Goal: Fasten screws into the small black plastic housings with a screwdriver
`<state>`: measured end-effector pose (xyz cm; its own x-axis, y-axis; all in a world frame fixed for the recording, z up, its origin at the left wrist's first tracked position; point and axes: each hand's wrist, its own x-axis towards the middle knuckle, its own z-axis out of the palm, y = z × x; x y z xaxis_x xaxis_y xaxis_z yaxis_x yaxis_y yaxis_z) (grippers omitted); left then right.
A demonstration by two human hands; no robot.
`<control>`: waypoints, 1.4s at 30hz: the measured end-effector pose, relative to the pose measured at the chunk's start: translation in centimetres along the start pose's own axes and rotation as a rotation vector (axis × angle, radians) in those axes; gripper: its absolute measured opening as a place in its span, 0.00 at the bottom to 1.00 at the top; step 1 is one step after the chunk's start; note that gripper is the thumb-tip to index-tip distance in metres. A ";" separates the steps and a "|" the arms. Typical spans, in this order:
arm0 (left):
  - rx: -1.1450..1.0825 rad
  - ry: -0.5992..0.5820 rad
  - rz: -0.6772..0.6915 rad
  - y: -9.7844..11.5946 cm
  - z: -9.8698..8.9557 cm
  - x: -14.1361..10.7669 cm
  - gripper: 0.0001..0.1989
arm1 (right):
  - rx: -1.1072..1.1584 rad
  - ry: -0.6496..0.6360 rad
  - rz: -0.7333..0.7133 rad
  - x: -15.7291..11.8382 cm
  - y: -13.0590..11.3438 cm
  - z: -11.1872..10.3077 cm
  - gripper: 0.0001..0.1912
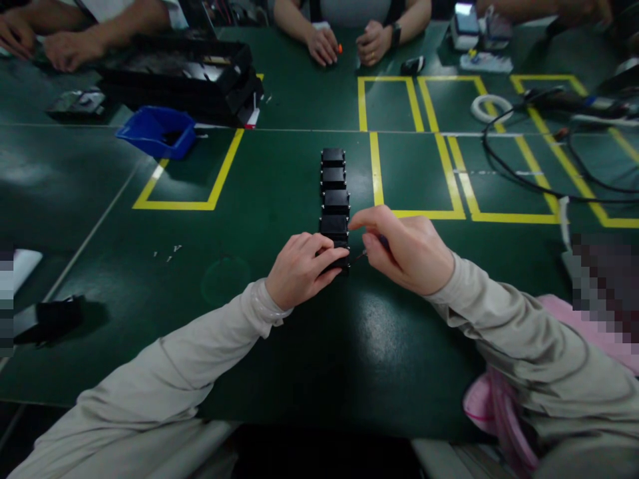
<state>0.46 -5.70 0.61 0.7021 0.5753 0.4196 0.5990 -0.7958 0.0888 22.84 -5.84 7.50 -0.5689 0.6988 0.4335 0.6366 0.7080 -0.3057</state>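
With left fingers (329,256), clasping the nearest black block (342,262) of a row (334,176) running straight away across the desk (279,359), and with right fingers (370,215), pinching a thin, mostly hidden tool (360,255) just right of it.

A yellow-marked green workbench (279,176) and blue bin (150,133) suggest a workshop.

We see five boxy black blocks (336,198), specked silver along the sides, lying in a slightly uneven near-to-far row. The nearest block (342,263) we see only partly.
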 end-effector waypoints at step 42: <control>-0.004 -0.004 -0.005 0.0 0.0 0.1 0.13 | 0.009 -0.025 0.007 0.0 0.0 0.2 0.16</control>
<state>0.47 -5.65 0.64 0.7003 0.5803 0.4158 0.6011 -0.7935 0.0951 22.73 -5.85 7.37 -0.5772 0.7063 0.4099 0.6364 0.7036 -0.3163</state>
